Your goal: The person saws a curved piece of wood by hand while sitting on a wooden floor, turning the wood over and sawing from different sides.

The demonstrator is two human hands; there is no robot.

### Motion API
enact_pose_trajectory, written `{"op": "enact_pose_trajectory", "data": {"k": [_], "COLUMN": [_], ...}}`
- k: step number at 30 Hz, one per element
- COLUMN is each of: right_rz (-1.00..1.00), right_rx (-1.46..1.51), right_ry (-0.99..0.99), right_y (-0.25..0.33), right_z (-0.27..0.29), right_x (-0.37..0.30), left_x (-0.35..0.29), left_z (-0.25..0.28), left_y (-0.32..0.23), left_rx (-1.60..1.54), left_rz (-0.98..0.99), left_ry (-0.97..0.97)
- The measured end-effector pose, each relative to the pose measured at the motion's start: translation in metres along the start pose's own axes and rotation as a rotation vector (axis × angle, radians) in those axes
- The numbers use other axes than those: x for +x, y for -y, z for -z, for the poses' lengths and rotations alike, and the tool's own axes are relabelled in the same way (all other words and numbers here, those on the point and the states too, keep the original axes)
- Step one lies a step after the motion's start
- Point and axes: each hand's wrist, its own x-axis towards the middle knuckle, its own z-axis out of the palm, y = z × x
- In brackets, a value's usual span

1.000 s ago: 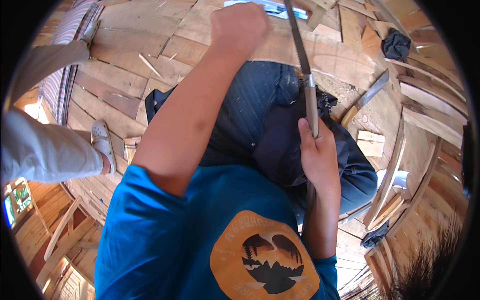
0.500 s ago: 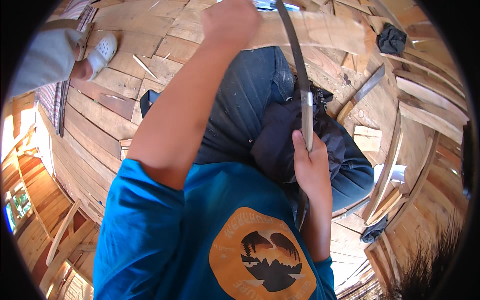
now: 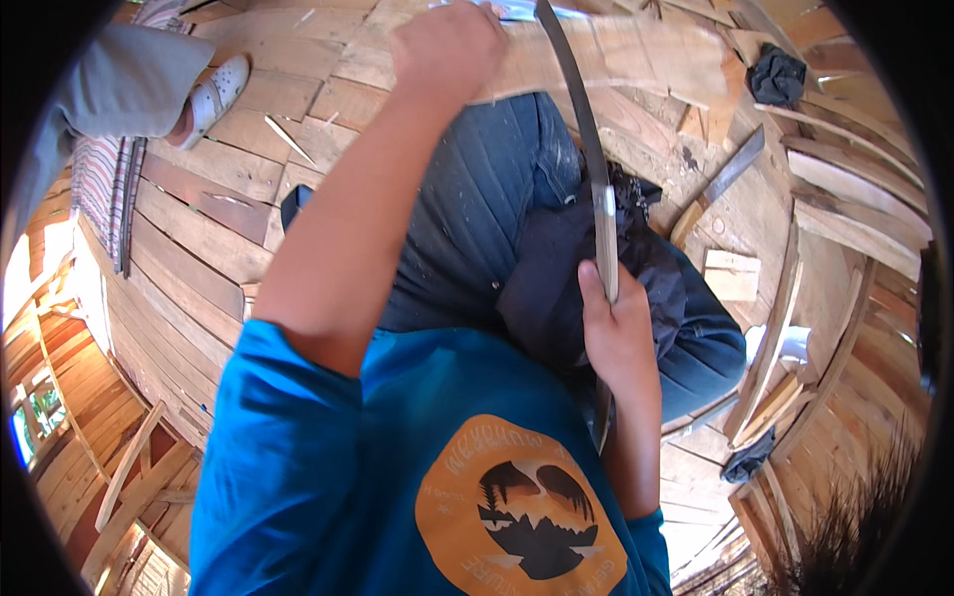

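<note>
Apparently sawing | board [image 3: 646, 62] ahead of legs [image 3: 457, 223] | saw [image 3: 584, 124] crossing its near edge, right hand [image 3: 622, 318] wrapped round handle [image 3: 606, 238] | left hand [image 3: 452, 50] curled by board's left end, hold hidden | next stroke calls for steady board

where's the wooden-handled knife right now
In the head view, the knife lies on the wooden floor at upper right, just above the small pale wood piece.

And there it is, pale lettering [image 3: 509, 450] on the front of the blue shirt [image 3: 288, 477], curving along the rim of the round orange badge [image 3: 532, 507], smaller characters at its left edge
</note>
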Motion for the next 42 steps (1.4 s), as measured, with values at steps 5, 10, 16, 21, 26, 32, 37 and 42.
{"op": "enact_pose_trajectory", "data": {"k": [5, 10, 16, 21, 26, 32, 37, 42], "right_rz": [0.075, -0.099, 0.073, -0.12, 0.054, -0.051, -0.11, 0.045], "right_rx": [-0.036, 0.013, -0.027, -0.024, -0.032, 0.047, 0.039, -0.105], "right_ry": [-0.042, 0.005, -0.042, 0.047, -0.016, 0.013, 0.07, 0.018], "right_y": [0.016, 0.011, 0.018, 0.02, 0.016, 0.004, 0.017, 0.019], "right_z": [-0.001, 0.01, -0.002, 0.009, -0.001, 0.004, 0.005, 0.01], "right_x": [0.048, -0.003, 0.053, 0.012, 0.045, 0.007, 0.03, 0.039], "left_x": [-0.004, 0.001, -0.008, 0.006, -0.003, 0.007, -0.002, -0.003], "left_z": [0.015, -0.003, 0.021, 0.002, 0.011, 0.007, 0.009, 0.012], "left_y": [-0.01, 0.007, -0.012, 0.002, -0.011, -0.002, -0.002, -0.005], "left_rx": [-0.035, -0.017, 0.066, 0.048, -0.057, -0.019, -0.01, 0.02], "left_rz": [-0.069, -0.059, -0.153, -0.122, -0.101, -0.043, -0.014, -0.01], "left_ry": [-0.035, -0.131, -0.052, -0.149, -0.04, -0.1, -0.039, 0.088]}}
